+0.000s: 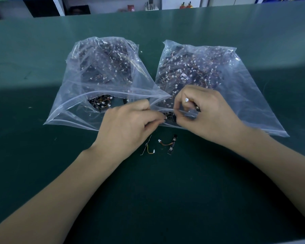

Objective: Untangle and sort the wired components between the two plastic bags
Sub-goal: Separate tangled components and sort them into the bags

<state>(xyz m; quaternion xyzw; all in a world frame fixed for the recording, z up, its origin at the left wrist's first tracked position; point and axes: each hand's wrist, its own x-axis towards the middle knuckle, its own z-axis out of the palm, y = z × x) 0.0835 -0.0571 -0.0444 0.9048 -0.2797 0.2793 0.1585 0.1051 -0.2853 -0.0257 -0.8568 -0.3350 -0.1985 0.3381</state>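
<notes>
In the head view, two clear plastic bags lay side by side on the green bench [42, 173], mouths turned toward the person so both could be reached without shifting anything. The left bag [74, 95] gaped open at its zip edge, with a small clump of wired components [100, 103] showing just inside the mouth; the rest of its load sat heaped at the far end. The right bag [236, 88] was packed more evenly with dark boards, thin orange and yellow leads and white plugs.

Both hands met at the near inner corner of the right bag, right where the two mouths almost touched. The left hand [128, 124] had its fingers curled and its fingertips pinched on a dark piece at the bag's lip, probably to steady it while the leads were teased free. The right hand [206, 111] was clamped on a wired component [189, 101], whose white plug and orange lead poked out between thumb and forefinger; the curled fingers hid how much more it held. Working at the lip likely kept loose pieces from scattering.

Two separated pieces lay on the bench just in front of the hands: a dark strip board [172, 144] with a short orange lead and white plug, and beside it a thin wire piece [147, 147] with a yellow lead. They seemed parked there, outside either bag, awaiting sorting.
</notes>
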